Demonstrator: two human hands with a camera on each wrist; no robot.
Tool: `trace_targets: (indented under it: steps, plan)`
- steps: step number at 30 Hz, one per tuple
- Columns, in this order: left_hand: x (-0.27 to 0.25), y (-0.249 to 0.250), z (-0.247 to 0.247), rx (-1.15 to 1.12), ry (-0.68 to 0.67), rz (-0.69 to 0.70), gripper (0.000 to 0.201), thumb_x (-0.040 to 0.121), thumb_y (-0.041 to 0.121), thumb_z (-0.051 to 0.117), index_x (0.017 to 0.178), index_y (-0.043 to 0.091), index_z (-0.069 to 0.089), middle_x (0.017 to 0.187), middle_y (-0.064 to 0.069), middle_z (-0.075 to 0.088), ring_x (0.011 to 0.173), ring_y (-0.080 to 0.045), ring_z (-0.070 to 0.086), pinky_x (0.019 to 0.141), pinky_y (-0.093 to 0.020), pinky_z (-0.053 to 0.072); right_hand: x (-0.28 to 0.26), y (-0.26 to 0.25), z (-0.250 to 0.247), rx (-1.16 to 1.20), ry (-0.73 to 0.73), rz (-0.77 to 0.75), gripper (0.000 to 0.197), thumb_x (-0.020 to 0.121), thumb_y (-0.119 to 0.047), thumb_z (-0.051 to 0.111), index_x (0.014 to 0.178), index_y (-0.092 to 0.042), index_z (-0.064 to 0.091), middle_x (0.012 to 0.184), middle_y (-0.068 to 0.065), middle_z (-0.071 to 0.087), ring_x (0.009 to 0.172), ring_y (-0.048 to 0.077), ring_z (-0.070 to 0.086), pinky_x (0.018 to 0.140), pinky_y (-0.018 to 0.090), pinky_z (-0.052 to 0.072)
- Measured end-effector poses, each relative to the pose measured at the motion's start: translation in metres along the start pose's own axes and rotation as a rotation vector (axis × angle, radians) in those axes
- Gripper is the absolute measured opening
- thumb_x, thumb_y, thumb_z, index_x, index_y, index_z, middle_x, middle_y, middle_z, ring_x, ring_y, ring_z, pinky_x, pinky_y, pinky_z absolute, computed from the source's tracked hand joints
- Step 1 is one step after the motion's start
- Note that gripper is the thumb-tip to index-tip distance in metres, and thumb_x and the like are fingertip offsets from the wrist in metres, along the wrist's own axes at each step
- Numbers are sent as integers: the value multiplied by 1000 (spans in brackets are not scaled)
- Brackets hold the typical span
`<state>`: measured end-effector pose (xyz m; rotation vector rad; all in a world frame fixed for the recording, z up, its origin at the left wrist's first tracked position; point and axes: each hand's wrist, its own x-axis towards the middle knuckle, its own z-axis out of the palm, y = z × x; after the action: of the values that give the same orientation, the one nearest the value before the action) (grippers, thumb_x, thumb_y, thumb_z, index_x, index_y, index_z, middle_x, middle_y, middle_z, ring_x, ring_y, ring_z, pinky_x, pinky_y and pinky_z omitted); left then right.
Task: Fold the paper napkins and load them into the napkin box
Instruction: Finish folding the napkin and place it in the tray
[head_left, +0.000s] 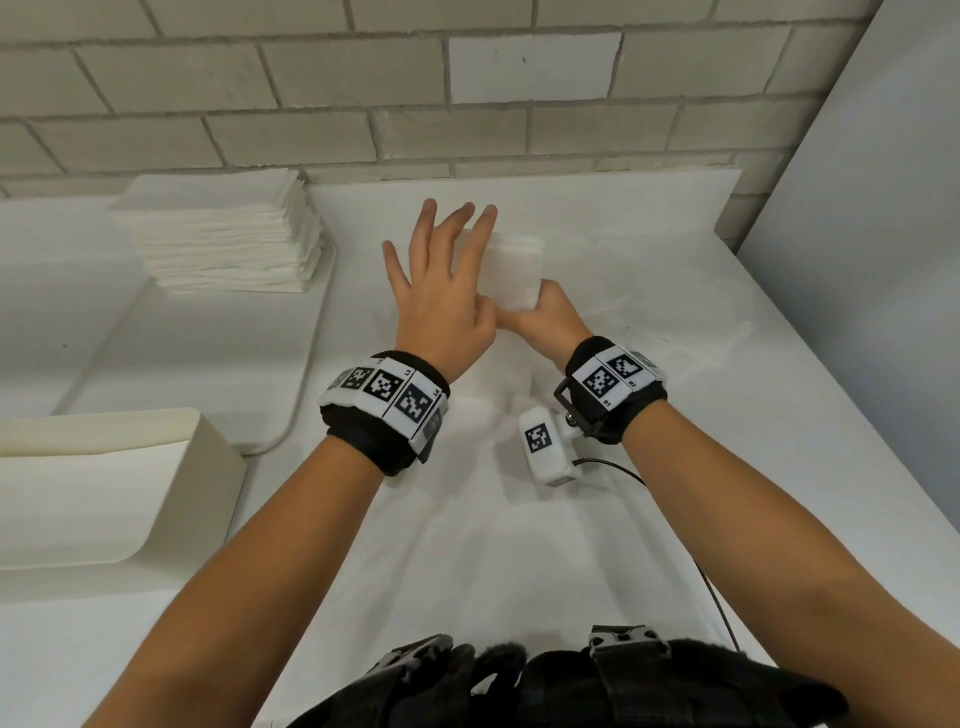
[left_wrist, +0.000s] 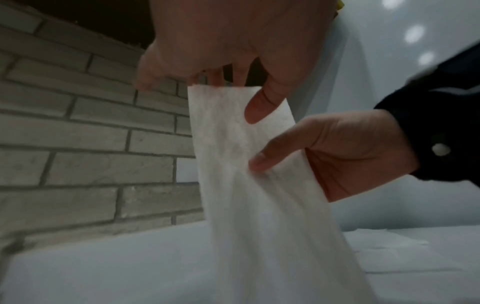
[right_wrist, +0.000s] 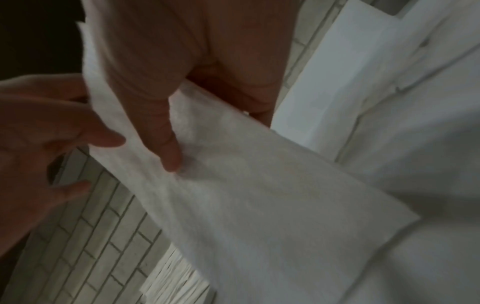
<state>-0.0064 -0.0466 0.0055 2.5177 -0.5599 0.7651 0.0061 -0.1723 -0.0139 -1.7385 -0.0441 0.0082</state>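
Note:
My right hand (head_left: 543, 309) grips the lower end of a folded white napkin (head_left: 515, 273) and holds it upright above the table. In the right wrist view its thumb (right_wrist: 162, 135) presses on the napkin (right_wrist: 259, 195). My left hand (head_left: 447, 254) is spread with straight fingers against the napkin's left side. Its thumb (left_wrist: 259, 107) touches the upper edge of the napkin (left_wrist: 241, 164), and the right hand (left_wrist: 337, 156) pinches the sheet lower down. The cream napkin box (head_left: 104, 493) stands at the near left, away from both hands.
A thick stack of white napkins (head_left: 223, 234) sits on a white tray (head_left: 306, 332) at the far left. A brick wall (head_left: 467, 104) closes the back and a grey panel (head_left: 857, 260) the right. Flat napkin sheets (left_wrist: 389, 248) lie on the white table.

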Motion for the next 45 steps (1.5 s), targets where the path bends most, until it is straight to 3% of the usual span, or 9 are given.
trace_targets:
  steps: [4,8,14,16,20,24,36,41,45]
  plan:
    - [26,-7,-17,91,-137,53,54,82,11,51,135,14,46,132,-7,53,133,-25,38,111,-58,8,13,-19,-4,-273,-36,-62,15,79,-16,71,92,-12,65,86,3,66,86,17,62,75,29,50]
    - [39,-21,-32,-146,-32,-52,37,86,5,48,122,2,54,116,-15,61,109,-32,55,95,-35,38,21,-41,-13,-481,-122,-84,18,78,-16,72,94,-13,64,92,4,63,86,17,59,74,26,45]
    - [-7,-78,-15,-644,-121,-791,17,76,14,57,93,15,59,92,-6,59,91,-23,55,82,-36,44,21,-32,-49,-745,-206,8,16,78,-9,70,93,-14,65,88,1,60,84,16,55,62,16,41]
    - [-19,-89,-6,-620,-161,-877,24,81,5,59,105,6,60,91,-7,56,89,-22,52,77,-31,41,18,-16,-55,-707,-192,56,20,78,-5,70,97,-11,67,88,1,62,83,14,56,66,15,42]
    - [-32,-90,7,-498,-289,-890,34,81,-5,56,112,7,56,98,-10,53,87,-22,48,70,-27,38,10,24,-52,-530,-179,124,19,76,1,69,77,-16,64,82,1,64,79,15,59,80,25,44]
    - [-36,-90,17,-569,-257,-845,34,72,-13,56,92,15,54,83,0,52,80,-23,49,57,-22,41,5,38,-44,-375,-195,123,22,78,5,67,76,-16,61,77,-6,58,71,5,53,67,10,42]
    - [-42,-91,10,-763,-395,-802,27,81,4,69,105,11,62,93,-5,64,87,-19,59,76,-26,49,3,47,-34,-171,-123,169,18,76,4,70,81,-12,63,75,-2,59,72,8,54,64,14,41]
    - [-31,-96,-14,-760,-368,-804,17,76,9,76,89,16,68,88,-2,71,88,-20,63,82,-30,52,17,25,-40,-155,-122,123,16,76,-1,73,76,-14,63,73,-9,65,71,3,59,66,15,43]
    - [-18,-90,-48,-904,-298,-789,22,83,-4,62,103,6,66,71,14,72,72,-2,68,71,-16,56,27,2,-48,55,-199,146,24,78,2,69,98,-11,65,103,3,67,96,17,65,86,30,53]
